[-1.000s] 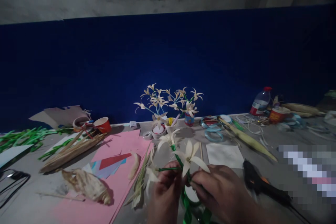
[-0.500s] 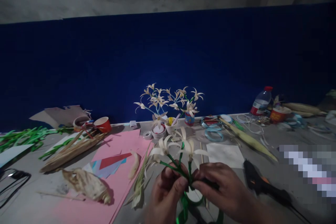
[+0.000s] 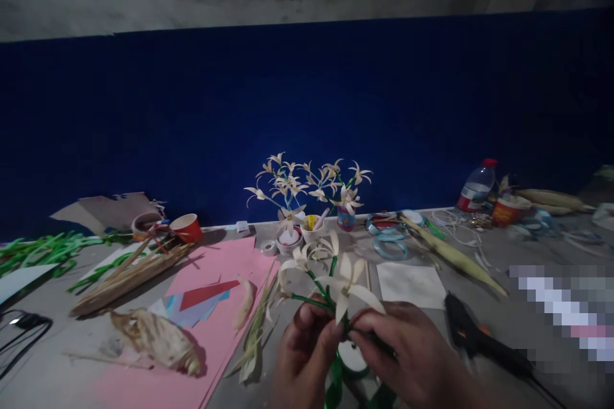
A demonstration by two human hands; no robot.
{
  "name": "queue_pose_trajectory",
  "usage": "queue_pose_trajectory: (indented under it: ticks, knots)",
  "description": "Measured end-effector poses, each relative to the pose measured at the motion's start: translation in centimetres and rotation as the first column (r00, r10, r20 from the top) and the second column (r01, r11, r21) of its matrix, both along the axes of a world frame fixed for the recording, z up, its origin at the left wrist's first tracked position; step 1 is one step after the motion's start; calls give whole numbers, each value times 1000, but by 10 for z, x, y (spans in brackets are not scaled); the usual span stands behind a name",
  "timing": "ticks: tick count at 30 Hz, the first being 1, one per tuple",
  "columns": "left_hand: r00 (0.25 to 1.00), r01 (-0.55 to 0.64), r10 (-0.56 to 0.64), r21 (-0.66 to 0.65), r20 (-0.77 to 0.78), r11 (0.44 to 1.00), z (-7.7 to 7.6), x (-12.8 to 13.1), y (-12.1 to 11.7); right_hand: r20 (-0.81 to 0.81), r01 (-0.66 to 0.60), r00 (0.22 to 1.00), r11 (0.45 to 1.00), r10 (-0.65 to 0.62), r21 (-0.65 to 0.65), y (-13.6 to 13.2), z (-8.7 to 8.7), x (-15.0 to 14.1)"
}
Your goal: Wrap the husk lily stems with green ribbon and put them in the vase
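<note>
Between my hands stands a handmade flower spray (image 3: 327, 281) with cream petals and green-wrapped stems. My left hand (image 3: 311, 348) pinches its stems from the left, thumb toward the join. From the right, my right hand (image 3: 400, 345) closes its fingertips at the same join, just under the nearest cream flower (image 3: 349, 286). Below the fingers hangs a shiny green tape or ribbon (image 3: 336, 380), and a roll with a white centre (image 3: 352, 356) shows behind it. The exact grip point is partly hidden by the fingers.
Finished-looking flowers (image 3: 288, 184) stand in small pots at the back. Right of my hands lies a black glue gun (image 3: 484, 339) near a white sheet (image 3: 411, 284). On the left are pink paper (image 3: 215, 326), dried husks (image 3: 156, 340) and green stems (image 3: 43, 252). A bottle (image 3: 477, 185) stands back right.
The nearest flower has tipped forward and down toward my fingers, its petals now facing me more. Both hands keep their hold, and the green strip beneath has shifted slightly.
</note>
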State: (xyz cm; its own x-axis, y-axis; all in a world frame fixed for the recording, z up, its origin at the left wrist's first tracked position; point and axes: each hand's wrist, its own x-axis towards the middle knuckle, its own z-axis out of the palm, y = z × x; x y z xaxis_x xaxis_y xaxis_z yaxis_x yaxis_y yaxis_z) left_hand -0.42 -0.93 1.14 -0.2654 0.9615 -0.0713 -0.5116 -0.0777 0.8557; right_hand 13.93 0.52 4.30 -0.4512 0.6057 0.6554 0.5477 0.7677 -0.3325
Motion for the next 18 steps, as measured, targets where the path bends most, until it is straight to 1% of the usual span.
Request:
queue_pose_trajectory:
  ticks: [1, 3, 4, 6, 9, 12, 15, 18]
  knots:
    - [999, -3, 3, 12, -41, 1000, -1, 0, 0, 7, 43, 999, 993, -44, 107, 0, 0, -1]
    - [986, 57, -48, 53, -159, 997, -3, -2, 1, 3, 119, 992, 947, -125, 298, -1, 0, -4]
    - [976, 70, -57, 53, -212, 996, -5, -4, 1, 8, 143, 988, 921, -156, 363, -1, 1, -6]
    - [953, 42, -29, 37, -301, 998, -10, -6, 2, 51, 154, 980, 892, -194, 425, -1, 3, -8]
    - [912, -39, 57, 55, -406, 998, -17, -8, 2, 103, 147, 971, 877, -216, 458, -1, 4, -10]
    - [854, -50, 90, 91, -513, 995, -18, -8, 1, 98, 151, 971, 881, -217, 449, -1, 1, -9]
    - [817, -66, 118, 111, -564, 992, -16, -7, -2, 99, 163, 970, 898, -221, 408, -2, 0, -10]
    - [807, -78, 131, 117, -576, 990, -20, -8, -4, 116, 162, 969, 916, -218, 366, -3, 0, -10]
